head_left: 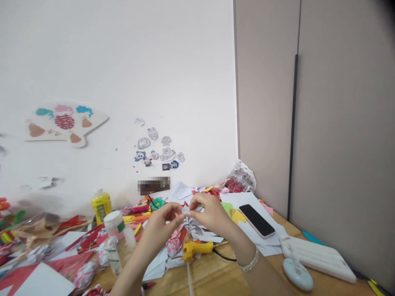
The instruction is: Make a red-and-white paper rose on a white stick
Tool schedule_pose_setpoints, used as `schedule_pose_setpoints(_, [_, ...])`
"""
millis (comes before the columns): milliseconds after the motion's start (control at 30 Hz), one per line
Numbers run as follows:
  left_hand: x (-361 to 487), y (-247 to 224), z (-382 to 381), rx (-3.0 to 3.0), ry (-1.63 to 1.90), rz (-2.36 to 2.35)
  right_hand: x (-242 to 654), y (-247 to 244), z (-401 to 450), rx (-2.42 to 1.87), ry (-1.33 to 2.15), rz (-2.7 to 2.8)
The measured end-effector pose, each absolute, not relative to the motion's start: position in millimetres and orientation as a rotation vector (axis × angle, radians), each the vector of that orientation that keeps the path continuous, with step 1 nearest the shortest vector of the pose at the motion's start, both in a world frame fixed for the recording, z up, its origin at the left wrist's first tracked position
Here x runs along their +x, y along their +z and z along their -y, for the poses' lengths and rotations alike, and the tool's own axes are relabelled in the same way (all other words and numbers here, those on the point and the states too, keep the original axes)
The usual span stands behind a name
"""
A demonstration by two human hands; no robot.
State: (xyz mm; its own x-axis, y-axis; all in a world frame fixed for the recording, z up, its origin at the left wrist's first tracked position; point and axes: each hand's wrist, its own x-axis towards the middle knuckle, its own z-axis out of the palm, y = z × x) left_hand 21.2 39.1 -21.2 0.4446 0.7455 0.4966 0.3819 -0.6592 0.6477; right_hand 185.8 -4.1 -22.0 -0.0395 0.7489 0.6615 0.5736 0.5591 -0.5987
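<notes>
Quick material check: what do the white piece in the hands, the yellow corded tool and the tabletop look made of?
White piece: probably matte paper, thin and pale, though partly hidden.
Yellow corded tool: likely hard plastic, smooth and evenly coloured.
Tabletop: wood or wood-look laminate, slightly glossy, with brown grain; I can't tell which.

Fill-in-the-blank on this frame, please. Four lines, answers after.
1. The left hand and right hand pinch a small piece of white ____.
2. The corded glue gun below the hands is coloured ____.
3. The phone lies with its dark screen facing ____.
4. The fan-shaped cut-out is on the white ____.

Missing words: paper; yellow; up; wall.
</notes>
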Motion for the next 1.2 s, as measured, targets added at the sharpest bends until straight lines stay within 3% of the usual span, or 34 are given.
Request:
schedule_pose_setpoints(367, [24, -18, -31, 2.365, 1.158, -1.049, 188, -29, -1, -0.976, 0.082, 1.896])
schedule_pose_setpoints(600, [28, -24, -32, 2.360, 1.191, -1.056, 188, -26, 0, -1.039, 0.279, 1.885])
schedule_pose_setpoints(900, [27, -19, -34, 2.343, 1.099, -1.064, 185, -30, -7, -0.976, -0.044, 1.830])
schedule_pose_setpoints(1200, [26, -27, -42, 2.271, 0.979, -0.886, 183, -30, -6, -1.026, 0.140, 1.744])
